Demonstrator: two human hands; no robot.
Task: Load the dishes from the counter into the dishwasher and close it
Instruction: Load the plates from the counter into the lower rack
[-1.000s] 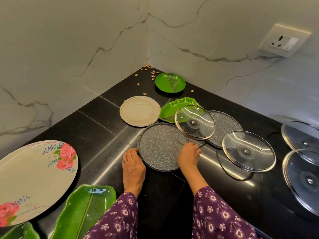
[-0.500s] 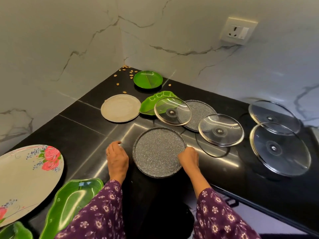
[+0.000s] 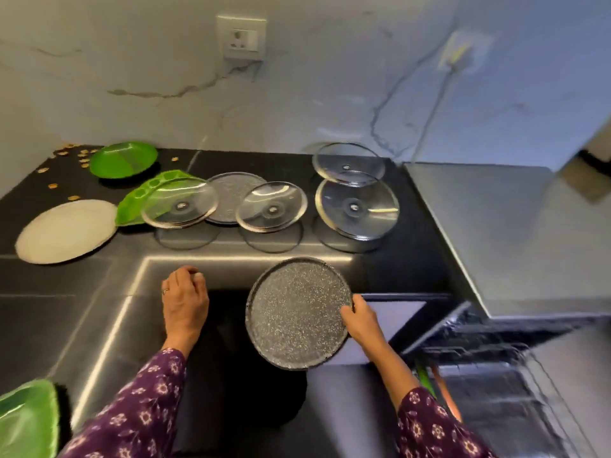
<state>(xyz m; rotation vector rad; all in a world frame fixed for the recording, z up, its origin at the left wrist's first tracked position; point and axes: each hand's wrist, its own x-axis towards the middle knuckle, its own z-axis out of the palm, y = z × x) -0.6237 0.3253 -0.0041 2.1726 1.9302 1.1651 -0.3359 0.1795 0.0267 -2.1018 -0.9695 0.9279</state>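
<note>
My right hand grips the right rim of a speckled grey round plate, held off the black counter's front edge. My left hand rests on the counter to the left, fingers loosely curled, holding nothing. The open dishwasher shows at the lower right, its rack blurred, with something green and orange standing in it. On the counter lie several glass lids, a second speckled plate, a cream plate, a green round plate and a green compartment tray.
A grey steel surface lies right of the counter, above the dishwasher. Small brown crumbs dot the back left corner. A wall socket sits above. Another green tray is at the lower left.
My right hand has lifted the speckled plate off the counter and carried it right, past the front edge. My view has swung right, bringing the open dishwasher into sight. My left hand stayed on the counter.
</note>
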